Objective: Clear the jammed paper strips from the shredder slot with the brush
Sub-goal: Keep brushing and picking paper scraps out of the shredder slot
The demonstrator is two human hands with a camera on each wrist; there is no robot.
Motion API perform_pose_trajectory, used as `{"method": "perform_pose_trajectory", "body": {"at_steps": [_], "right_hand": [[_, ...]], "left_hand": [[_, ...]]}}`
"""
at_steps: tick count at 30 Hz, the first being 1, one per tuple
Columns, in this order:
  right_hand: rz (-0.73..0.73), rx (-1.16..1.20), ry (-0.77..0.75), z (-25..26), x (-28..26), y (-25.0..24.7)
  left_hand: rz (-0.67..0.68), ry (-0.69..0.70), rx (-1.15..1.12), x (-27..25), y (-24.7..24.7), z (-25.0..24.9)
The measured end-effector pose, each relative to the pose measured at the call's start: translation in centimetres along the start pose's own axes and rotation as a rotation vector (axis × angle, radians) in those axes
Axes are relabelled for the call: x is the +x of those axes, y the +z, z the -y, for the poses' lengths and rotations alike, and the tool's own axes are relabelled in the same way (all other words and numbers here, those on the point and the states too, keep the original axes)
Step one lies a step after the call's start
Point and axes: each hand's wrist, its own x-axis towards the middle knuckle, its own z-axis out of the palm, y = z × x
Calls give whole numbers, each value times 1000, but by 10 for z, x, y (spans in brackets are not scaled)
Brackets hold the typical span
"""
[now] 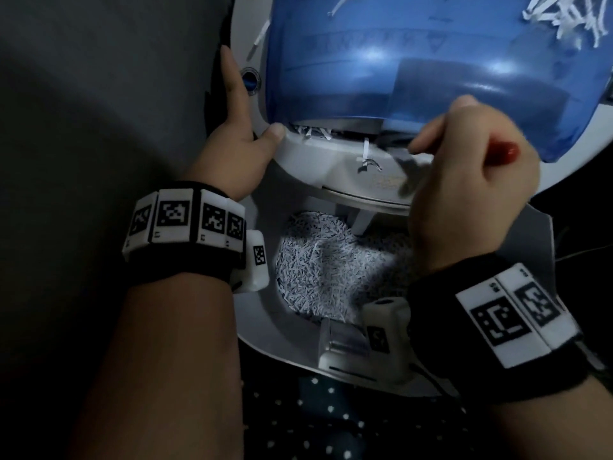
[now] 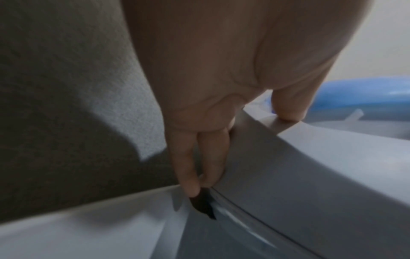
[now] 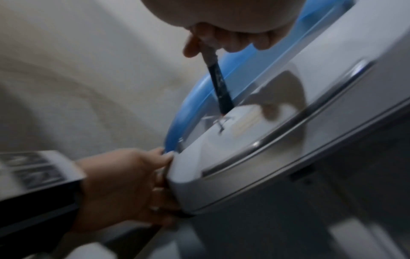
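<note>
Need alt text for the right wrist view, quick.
The right hand holds a dark brush tip-down at loose paper strips on the grey shredder head, beside its blue cover. The left hand grips the head's edge.

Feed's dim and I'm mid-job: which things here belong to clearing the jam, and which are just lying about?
In the job:
brush in right hand
shredder steadied by left hand
paper strips at slot

Lying about:
shredded paper pile
loose shreds on blue cover
</note>
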Motion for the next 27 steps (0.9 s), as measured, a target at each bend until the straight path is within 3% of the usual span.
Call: {"method": "perform_pose_trajectory", "body": {"at_steps": [2,5,10,11,13,15,16,19,21,25,27], "right_hand": [[-26,-109,58,-5,6,-2],[62,-276,102,-12,2,4],[445,-208,99,-9,-19,17],[452,-117,139,-8,-18,18],[283,11,217,-7,-13,17],[120,7,229,-9,-12,19],[136,-32,209,-10,-15,22],[472,-117,171,-11,-31,32],[569,40,214,-6,-32,34],[177,200,216,-3,-15,25],[141,99,197,-5,-19,27]], "left_hand": [[1,-9,-3,0,0,0],[-3,-10,1,0,0,1],[-8,-2,25,-1,0,-1],[-4,2,30,-1,0,-1],[-1,5,30,-2,0,-2],[-3,7,29,-2,0,-2],[-2,8,33,-2,0,-3],[11,30,32,-4,0,-3],[5,33,23,-4,0,-4],[5,18,-5,-1,-1,-1],[3,16,-1,0,-1,1]]}}
